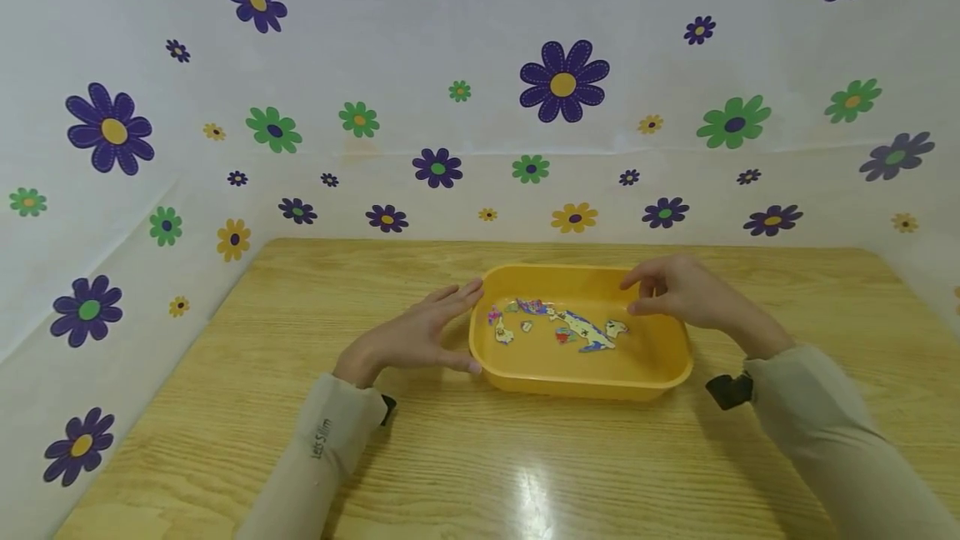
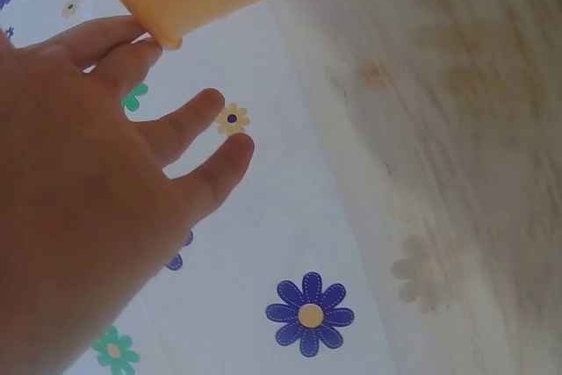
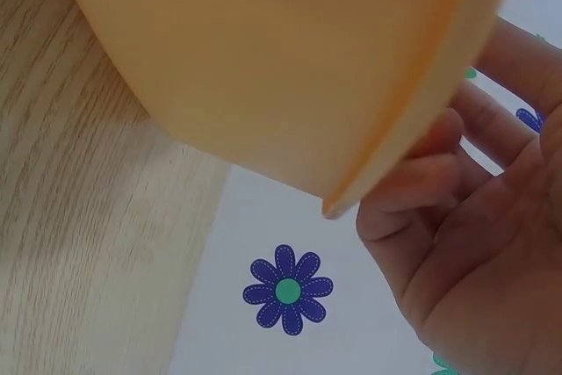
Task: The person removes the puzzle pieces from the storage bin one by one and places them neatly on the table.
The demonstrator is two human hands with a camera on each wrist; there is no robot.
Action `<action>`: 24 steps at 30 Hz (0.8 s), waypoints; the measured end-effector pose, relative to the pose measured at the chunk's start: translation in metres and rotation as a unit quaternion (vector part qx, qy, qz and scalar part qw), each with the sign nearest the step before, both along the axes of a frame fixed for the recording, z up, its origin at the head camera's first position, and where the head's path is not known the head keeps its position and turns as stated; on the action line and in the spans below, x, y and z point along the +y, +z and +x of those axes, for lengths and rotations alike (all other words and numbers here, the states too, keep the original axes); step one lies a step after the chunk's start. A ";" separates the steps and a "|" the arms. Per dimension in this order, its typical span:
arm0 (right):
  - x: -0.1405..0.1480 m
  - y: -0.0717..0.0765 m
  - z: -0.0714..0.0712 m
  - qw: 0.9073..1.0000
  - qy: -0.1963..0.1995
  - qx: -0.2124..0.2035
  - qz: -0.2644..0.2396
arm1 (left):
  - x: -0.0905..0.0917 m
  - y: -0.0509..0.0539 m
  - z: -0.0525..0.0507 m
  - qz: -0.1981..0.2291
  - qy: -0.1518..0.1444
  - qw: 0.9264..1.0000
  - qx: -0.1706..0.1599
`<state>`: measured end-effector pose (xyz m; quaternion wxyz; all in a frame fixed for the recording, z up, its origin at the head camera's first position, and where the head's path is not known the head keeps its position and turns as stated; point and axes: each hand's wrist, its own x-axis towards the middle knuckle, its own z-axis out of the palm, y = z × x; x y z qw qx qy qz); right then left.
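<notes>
- Head view: one yellow tray (image 1: pixel 540 361), upright on the table (image 1: pixel 420 457), between the left hand (image 1: pixel 416 336) and the right hand (image 1: pixel 690 294); several cut-out pieces (image 1: pixel 588 329) inside it.
- Tray, handling: apparently light, stiff plastic, smooth enough to slide; best held by the rim (image 1: pixel 585 382) at the short ends, beside each hand.
- Pieces, handling: probably thin, very light, easily creased; a fingertip pinch at an edge suits. A small cream piece (image 1: pixel 615 329) lies nearest the right hand, just left of its thumb.
- Left hand, pose: thumb and fingers spread, tips at the tray's left end.
- Right hand, pose: arched over the right end, thumb and index finger parted, nothing visible between them.
- Left wrist view: tray corner at some fingertips; fingers extended, gripping nothing.
- Right wrist view: tray wall beside the palm; fingers loosely bent, some tips hidden behind the rim.
</notes>
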<state>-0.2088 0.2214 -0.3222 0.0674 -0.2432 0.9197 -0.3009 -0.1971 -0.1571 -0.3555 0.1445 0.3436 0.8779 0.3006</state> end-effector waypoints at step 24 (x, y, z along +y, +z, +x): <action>-0.020 -0.021 -0.009 0.997 0.052 -0.051 -0.005 | 0.002 0.000 0.000 -0.002 0.003 1.000 0.003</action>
